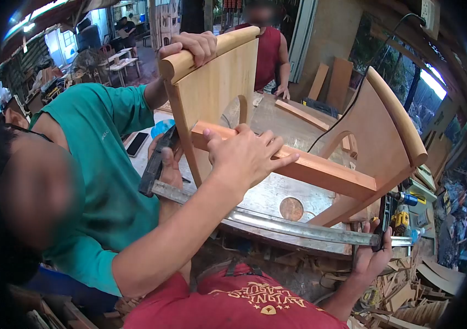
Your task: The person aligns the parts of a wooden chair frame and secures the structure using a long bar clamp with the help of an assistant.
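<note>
1. The fingers of my left hand [172, 171] are closed around the black head at one end of a steel bar clamp [299, 228]; those of my right hand [375, 253] grip the sliding black head at the other end.
2. The clamp spans the worktop [261, 204] along its near edge, in front of two wooden panels.
3. The left panel [214, 93] and right panel [376, 129] stand up from the worktop, each with a rounded top. The cross rail [326, 171] appears to meet both, so that much looks fitted together. I judge the clamp not yet seated; its tightness I cannot tell.
4. A co-worker in a teal shirt [99, 129] has one hand on the left panel's top and another on the rail.
5. A phone [136, 143] lies at the worktop's left edge, a wood strip [303, 115] towards the far edge.
6. Beyond the right edge are a yellow drill [401, 220] and wood offcuts [403, 299]; across the far edge stands someone in a red sleeveless top [266, 57]. Behind, the workshop holds a fan [87, 63].
</note>
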`<state>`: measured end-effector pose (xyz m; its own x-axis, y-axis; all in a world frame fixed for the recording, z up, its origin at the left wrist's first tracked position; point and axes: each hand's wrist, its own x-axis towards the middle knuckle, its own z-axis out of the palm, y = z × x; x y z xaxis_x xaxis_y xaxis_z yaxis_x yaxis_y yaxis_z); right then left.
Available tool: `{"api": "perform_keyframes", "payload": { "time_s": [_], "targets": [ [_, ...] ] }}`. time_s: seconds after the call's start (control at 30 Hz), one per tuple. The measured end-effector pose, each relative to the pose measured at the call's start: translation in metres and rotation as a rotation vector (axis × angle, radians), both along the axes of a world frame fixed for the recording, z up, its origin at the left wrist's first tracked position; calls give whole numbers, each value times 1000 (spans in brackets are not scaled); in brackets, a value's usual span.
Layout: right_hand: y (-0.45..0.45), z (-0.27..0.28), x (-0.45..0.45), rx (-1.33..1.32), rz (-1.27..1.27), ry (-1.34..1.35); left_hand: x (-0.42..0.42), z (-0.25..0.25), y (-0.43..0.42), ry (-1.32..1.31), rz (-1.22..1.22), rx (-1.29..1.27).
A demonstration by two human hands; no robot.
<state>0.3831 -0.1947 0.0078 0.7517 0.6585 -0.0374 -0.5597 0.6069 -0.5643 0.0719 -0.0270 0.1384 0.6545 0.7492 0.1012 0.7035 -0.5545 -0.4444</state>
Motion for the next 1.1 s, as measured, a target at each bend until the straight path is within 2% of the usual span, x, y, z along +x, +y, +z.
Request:
{"api": "perform_keyframes", "payload": {
  "time_s": [0.17, 0.27, 0.37, 0.4, 0.5, 0.53, 0.63, 0.73, 0.97, 1.1],
  "targets": [
    [-6, -1, -21, 102, 28, -151, -13, -38, 28, -108, -104, 100],
    [-7, -13, -17, 297, 25, -222, -2, -25, 15, -136, -13, 20],
    [2, -15, -22, 448, 0, -264, 3, -36, 21, -230, 71, -62],
    [4, -13, -28, 487, -34, -267, 5, -39, 24, -175, 76, -4],
    [7, -14, -33, 495, -108, -271, 5, -47, 27, -11, -31, 188],
    [8, -11, -37, 522, -125, -280, 3, -46, 27, -45, -134, 189],
    [8, -11, -37, 538, -125, -331, 7, -37, 27, -79, -167, 60],
    [13, -10, -31, 548, -127, -367, 1, -38, 32, -109, -331, 149],
    [23, -12, -15, 546, -101, -379, -10, -29, 45, -142, -385, 64],
    [26, -16, -13, 548, -101, -379, -11, -21, 48, -67, -276, 7]
  ]
}}
